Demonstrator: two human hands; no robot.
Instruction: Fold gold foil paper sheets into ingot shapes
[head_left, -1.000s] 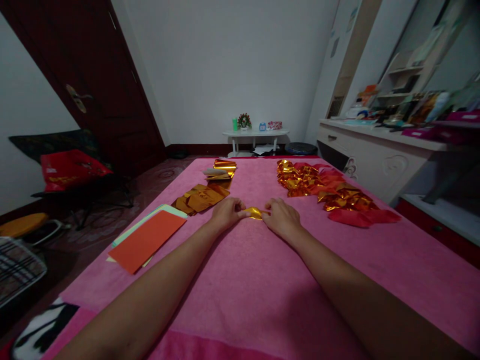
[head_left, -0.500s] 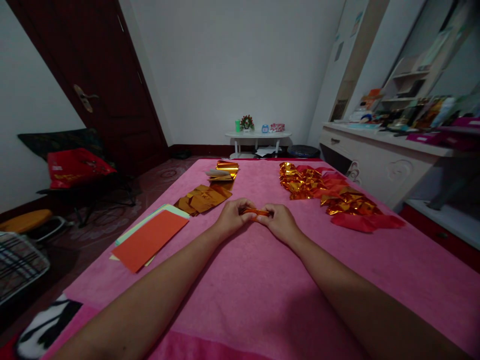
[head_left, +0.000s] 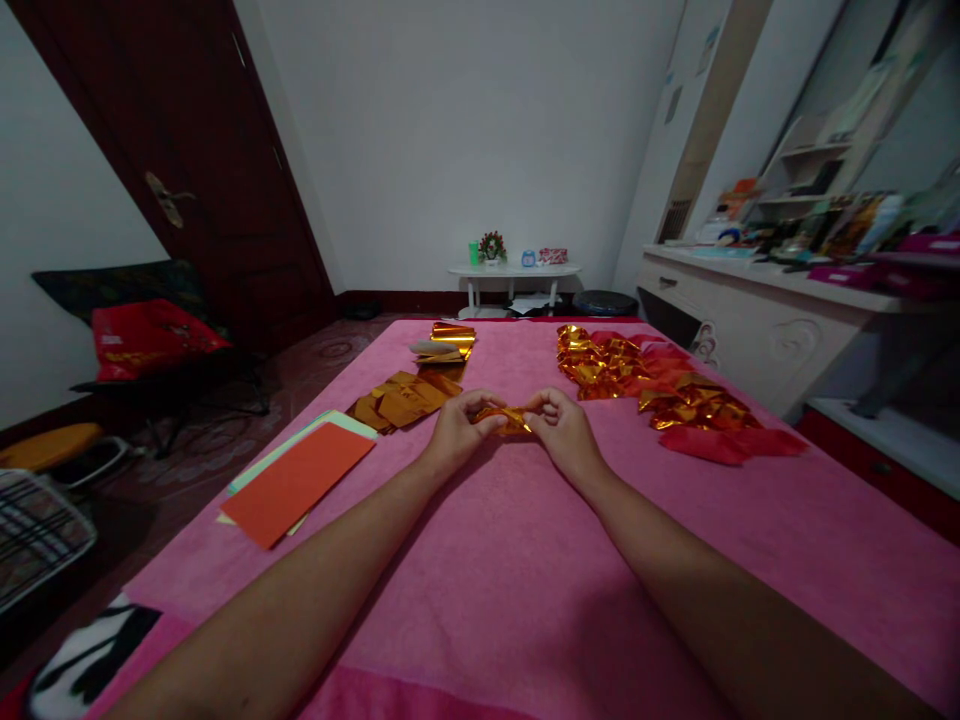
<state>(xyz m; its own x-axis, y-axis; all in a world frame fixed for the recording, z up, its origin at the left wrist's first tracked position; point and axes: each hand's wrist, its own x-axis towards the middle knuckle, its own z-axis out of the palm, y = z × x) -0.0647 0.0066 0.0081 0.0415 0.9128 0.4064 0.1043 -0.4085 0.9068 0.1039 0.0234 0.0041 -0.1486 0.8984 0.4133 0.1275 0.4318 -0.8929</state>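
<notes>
Over pink cloth: gold foil piece, held.
Left hand pinches one end; right hand pinches the other.

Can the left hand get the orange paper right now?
Probably yes: nothing covers the orange paper near the left forearm, though the left hand is busy pinching gold foil.

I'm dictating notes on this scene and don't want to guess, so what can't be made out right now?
All in the head view:
Gold foil piece: ends hidden by the left hand and right hand.
Left forearm and right forearm: cut off by the bottom edge.
Red bag: print too small and blurred to read; contents hidden by its sides.
</notes>
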